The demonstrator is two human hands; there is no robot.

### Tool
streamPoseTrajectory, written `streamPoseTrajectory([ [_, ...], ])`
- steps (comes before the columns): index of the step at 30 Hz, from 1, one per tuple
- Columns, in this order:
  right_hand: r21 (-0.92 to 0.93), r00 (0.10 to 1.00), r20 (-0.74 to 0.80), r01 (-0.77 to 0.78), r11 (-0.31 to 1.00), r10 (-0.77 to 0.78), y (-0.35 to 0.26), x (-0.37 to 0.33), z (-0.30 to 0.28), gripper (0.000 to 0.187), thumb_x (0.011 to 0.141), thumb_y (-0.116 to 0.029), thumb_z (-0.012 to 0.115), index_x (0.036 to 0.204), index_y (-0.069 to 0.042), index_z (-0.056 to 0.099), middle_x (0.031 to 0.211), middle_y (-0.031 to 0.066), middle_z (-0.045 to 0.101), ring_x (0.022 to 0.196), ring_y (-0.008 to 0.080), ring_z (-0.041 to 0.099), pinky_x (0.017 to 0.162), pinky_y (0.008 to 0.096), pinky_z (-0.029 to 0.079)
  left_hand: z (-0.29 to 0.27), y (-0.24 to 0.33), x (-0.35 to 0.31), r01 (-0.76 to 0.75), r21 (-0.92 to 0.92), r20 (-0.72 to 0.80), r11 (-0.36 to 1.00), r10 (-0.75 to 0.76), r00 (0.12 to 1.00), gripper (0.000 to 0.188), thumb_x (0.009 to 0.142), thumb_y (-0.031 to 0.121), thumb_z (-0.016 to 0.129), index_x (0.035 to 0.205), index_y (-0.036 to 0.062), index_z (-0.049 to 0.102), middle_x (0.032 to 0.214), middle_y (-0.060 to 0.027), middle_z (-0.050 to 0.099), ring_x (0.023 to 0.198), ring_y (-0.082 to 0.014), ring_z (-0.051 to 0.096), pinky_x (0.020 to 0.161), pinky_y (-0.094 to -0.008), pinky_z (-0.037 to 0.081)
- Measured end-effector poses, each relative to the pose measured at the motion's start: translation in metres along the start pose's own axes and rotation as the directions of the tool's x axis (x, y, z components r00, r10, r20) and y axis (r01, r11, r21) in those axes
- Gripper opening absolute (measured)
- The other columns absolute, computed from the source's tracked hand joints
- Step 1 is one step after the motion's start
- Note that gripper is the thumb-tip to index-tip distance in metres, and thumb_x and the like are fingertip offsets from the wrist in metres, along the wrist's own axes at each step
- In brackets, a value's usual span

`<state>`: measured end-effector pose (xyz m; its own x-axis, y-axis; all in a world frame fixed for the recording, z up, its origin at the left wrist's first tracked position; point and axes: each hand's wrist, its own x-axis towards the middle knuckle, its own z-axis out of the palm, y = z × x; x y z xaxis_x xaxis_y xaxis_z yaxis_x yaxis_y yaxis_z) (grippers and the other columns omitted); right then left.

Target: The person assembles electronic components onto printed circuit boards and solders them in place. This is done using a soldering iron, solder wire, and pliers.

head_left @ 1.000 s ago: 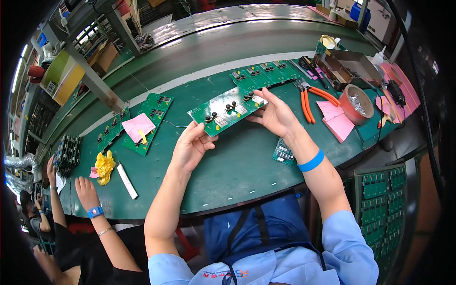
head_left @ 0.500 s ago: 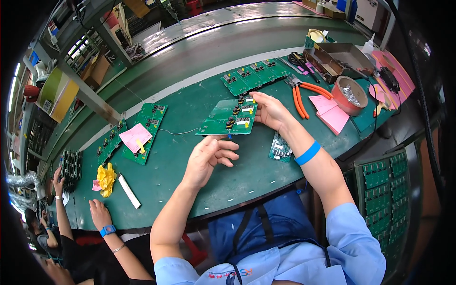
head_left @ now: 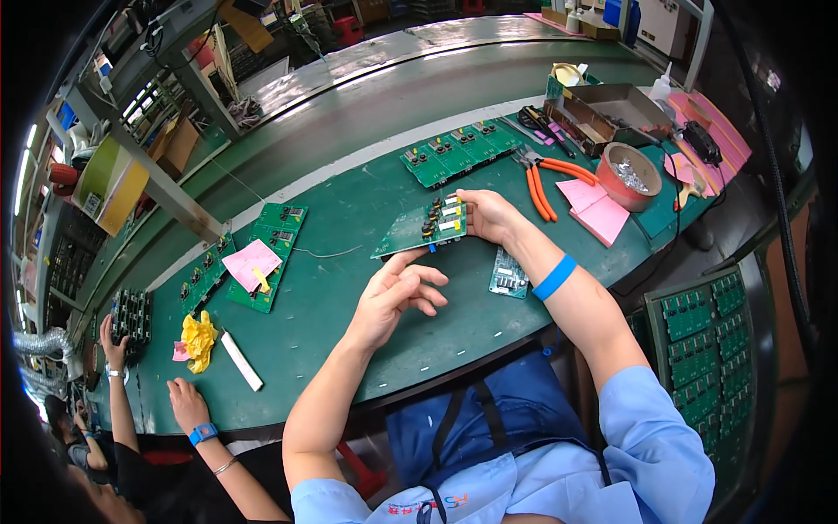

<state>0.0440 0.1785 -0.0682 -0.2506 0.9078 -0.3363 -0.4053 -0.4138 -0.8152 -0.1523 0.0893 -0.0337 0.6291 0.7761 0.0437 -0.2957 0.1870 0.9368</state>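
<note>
A green circuit board (head_left: 410, 229) with black buttons, white displays and yellow parts is held tilted above the bench. My right hand (head_left: 489, 217) grips it at its right end, thumb on top and the other fingers mostly hidden. Under its near edge, my left hand (head_left: 394, 293) has the index finger against the board, while the other fingers are loosely curled and apart. A smaller board (head_left: 508, 274) lies on the bench beside my right wrist. Beyond the held board rests a long panel of similar boards (head_left: 458, 154).
Orange-handled cutters (head_left: 543, 185), pink paper (head_left: 595, 210), a round tub of small metal parts (head_left: 630, 177) and a metal tray (head_left: 607, 113) stand right. Left are more boards (head_left: 279, 231), yellow crumpled material (head_left: 199, 342), a white tube (head_left: 241, 360) and a co-worker's hands (head_left: 188, 406). A board rack (head_left: 707, 349) stands lower right.
The held board has tilted to a flatter angle, showing less of its face. My right hand remains on its end. The whole view has shifted slightly.
</note>
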Motion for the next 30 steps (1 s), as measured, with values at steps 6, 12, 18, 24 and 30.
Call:
streamPoseTrajectory([
  [6,0.009,1.0,0.006,0.013,1.0,-0.013,0.0,0.0,0.0,0.026,0.083,-0.022,0.031,0.09,-0.002,0.046,0.09,0.0129,0.052,0.085,0.0243,0.05,0.078,0.0379,0.036,0.002,0.001,0.001,0.01,0.011,0.012,1.0,-0.01,1.0,0.046,0.08,0.019,0.043,0.118,-0.0001,0.024,0.091,-0.0137,0.05,0.074,-0.0191,0.054,0.062,-0.0256,0.044],
  [12,0.018,1.0,-0.004,-0.005,1.0,0.005,-0.001,0.0,0.0,0.025,0.083,-0.02,0.032,0.092,-0.003,0.047,0.083,0.0103,0.055,0.075,0.0189,0.054,0.07,0.0332,0.043,0.005,0.0,0.001,-0.007,0.0,-0.016,1.0,0.007,1.0,0.049,0.078,0.018,0.045,0.117,-0.0024,0.024,0.087,-0.0133,0.051,0.069,-0.0188,0.055,0.057,-0.0249,0.046],
  [18,0.077,0.991,0.071,0.109,0.991,-0.115,-0.006,-0.003,-0.006,0.024,0.082,-0.016,0.034,0.098,-0.002,0.045,0.089,0.0098,0.054,0.08,0.0192,0.053,0.073,0.0334,0.042,0.001,-0.004,0.0,0.026,0.061,-0.017,0.998,-0.025,1.0,0.046,0.078,0.02,0.046,0.114,-0.0023,0.029,0.088,-0.0129,0.052,0.07,-0.0185,0.055,0.057,-0.0254,0.045],
  [24,0.311,0.842,0.01,0.51,0.802,-0.54,-0.012,-0.005,-0.011,0.02,0.083,-0.012,0.036,0.097,-0.001,0.044,0.097,0.0085,0.05,0.089,0.0171,0.049,0.078,0.03,0.039,-0.011,-0.006,0.005,0.281,0.003,-0.157,0.96,-0.277,0.948,0.044,0.083,0.031,0.036,0.108,-0.005,0.035,0.086,-0.0169,0.053,0.064,-0.0181,0.057,0.05,-0.0248,0.049],
  [30,0.074,0.577,-0.046,0.816,0.574,-0.815,-0.015,-0.049,0.03,0.022,0.083,-0.008,0.037,0.104,-0.003,0.038,0.083,0.0004,0.045,0.072,0.0041,0.042,0.059,0.0179,0.033,-0.027,-0.001,0.001,0.351,-0.326,0.117,0.878,-0.331,0.936,0.074,0.076,0.056,0.025,0.115,-0.0073,0.024,0.099,-0.0242,0.046,0.081,-0.0273,0.054,0.056,-0.0348,0.05],
])
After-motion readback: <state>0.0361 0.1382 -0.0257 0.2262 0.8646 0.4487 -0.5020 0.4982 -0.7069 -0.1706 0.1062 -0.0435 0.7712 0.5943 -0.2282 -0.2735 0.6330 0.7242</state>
